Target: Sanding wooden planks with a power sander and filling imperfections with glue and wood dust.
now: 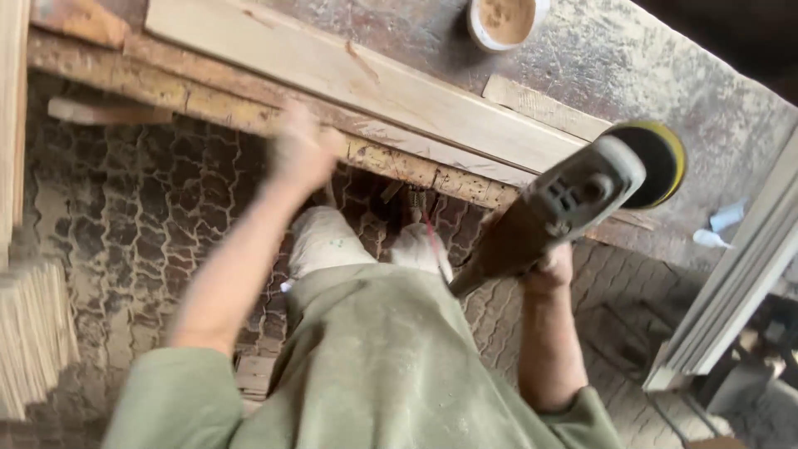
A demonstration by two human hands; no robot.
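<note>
My right hand (pixel 544 264) grips the handle of a dusty grey power sander (pixel 573 195), its round yellow-rimmed disc lifted just above the workbench's near edge. My left hand (pixel 301 151) is blurred with motion, reaching toward the near edge of a long pale wooden plank (pixel 357 79) that lies across the dusty workbench (pixel 665 75). Whether it touches the plank or holds anything cannot be told. My green shirt and pale dusty trousers fill the lower middle.
A white bowl of brown powder (pixel 505 18) stands at the bench's far edge. A thin wood strip (pixel 544 106) lies beside the plank. Stacked pale boards (pixel 736 274) lean at right, and wood pieces (pixel 29 333) at left. A dusty paved floor (pixel 141 208) lies below.
</note>
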